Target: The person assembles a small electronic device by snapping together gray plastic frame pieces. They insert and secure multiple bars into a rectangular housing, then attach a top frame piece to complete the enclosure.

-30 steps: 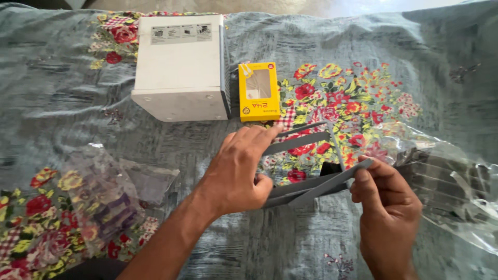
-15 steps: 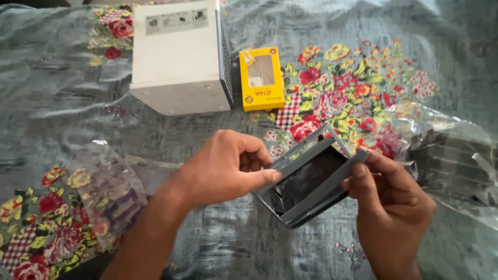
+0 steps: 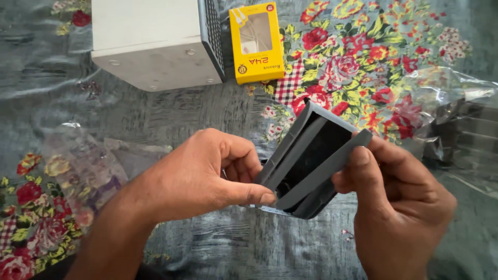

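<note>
Both hands are on a grey plastic frame (image 3: 311,161), a flat rectangular thing with a dark inside, held up tilted over the floral bedsheet (image 3: 155,119). Left hand (image 3: 202,176) pinches the frame's lower left edge, thumb pressed flat along the near corner and the other fingers curled in behind it. Right hand (image 3: 399,197) grips the frame's right side, thumb laid over a grey strip that runs slantwise across the front, fingers wrapped round the back where I can't really see them. So both sets of fingers are closed tight on the frame, no gap to speak of.

Left of the frame, down on the sheet, lies a crumpled clear plastic bag (image 3: 88,166), flat and see-through, with the flower print showing through it. Right of the frame there's another clear plastic bag (image 3: 456,135) with dark grey parts inside, can't make out what they are exactly.

Beyond the frame, further up the sheet, a small yellow box (image 3: 256,41) with a clear window sits just beside a white box-shaped unit (image 3: 150,41) that has a dark mesh grille on the side facing the yellow box.
</note>
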